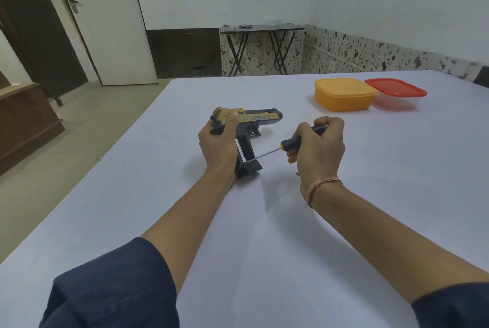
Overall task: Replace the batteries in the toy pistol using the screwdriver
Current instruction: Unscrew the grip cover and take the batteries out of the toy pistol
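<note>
Dark blue sleeves [113, 285] lead to a left hand [218, 147] clamped round the yellow-and-black toy pistol [247, 121] above the white table [264, 235], its printed label too blurred to read, while the right hand [316, 150] grips a screwdriver [291, 142] with its tip at the grip.
</note>
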